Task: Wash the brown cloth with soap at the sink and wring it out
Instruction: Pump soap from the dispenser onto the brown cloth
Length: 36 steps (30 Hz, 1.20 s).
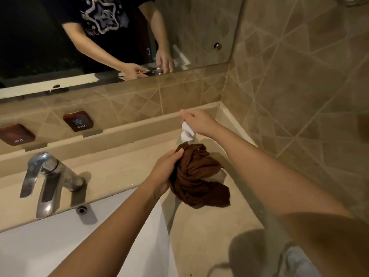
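The brown cloth (197,176) is bunched up over the beige counter to the right of the white sink (60,246). My left hand (165,170) grips the cloth's left side. Just behind the cloth stands a white soap pump bottle (187,133), its lower part hidden by the cloth. My right hand (197,120) rests on top of the pump head, fingers curled over it. The pump nozzle points down toward the cloth.
A chrome tap (48,176) stands at the back left of the sink, with an overflow hole (81,210) below it. HOT (17,134) and COLD (78,120) labels sit on the ledge. A mirror (99,37) hangs above; a tiled wall (299,86) closes the right side.
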Tool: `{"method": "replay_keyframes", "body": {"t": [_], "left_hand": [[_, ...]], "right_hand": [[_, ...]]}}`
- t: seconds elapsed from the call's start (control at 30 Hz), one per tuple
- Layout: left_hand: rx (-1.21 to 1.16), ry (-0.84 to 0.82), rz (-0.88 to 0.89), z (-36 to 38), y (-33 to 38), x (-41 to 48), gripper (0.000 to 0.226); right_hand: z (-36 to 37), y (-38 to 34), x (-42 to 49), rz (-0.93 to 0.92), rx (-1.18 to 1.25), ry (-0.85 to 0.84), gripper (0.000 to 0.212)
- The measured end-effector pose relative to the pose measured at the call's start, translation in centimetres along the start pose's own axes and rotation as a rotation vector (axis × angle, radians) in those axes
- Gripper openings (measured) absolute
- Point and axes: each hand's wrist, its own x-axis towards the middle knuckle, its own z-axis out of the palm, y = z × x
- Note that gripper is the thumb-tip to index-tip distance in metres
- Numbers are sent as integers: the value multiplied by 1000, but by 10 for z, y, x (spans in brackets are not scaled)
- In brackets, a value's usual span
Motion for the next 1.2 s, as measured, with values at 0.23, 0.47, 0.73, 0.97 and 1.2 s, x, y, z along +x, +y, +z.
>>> {"method": "replay_keyframes", "body": {"t": [0.23,0.47,0.73,0.97,1.2], "left_hand": [[57,28,4,5,8,11,21],[-19,10,-23,8,7,16,24],[-61,-49,-45,8,9,19,30],[-80,-100,-36,12,9,21,29],[-47,-79,-56,8,6,24,28]], "right_hand": [[15,1,28,34,-44,-210,55],[17,9,32,64,36,-239,56],[19,16,35,83,89,-220,57],[23,23,38,116,86,-189,59],[28,27,38,144,72,-119,61]]}}
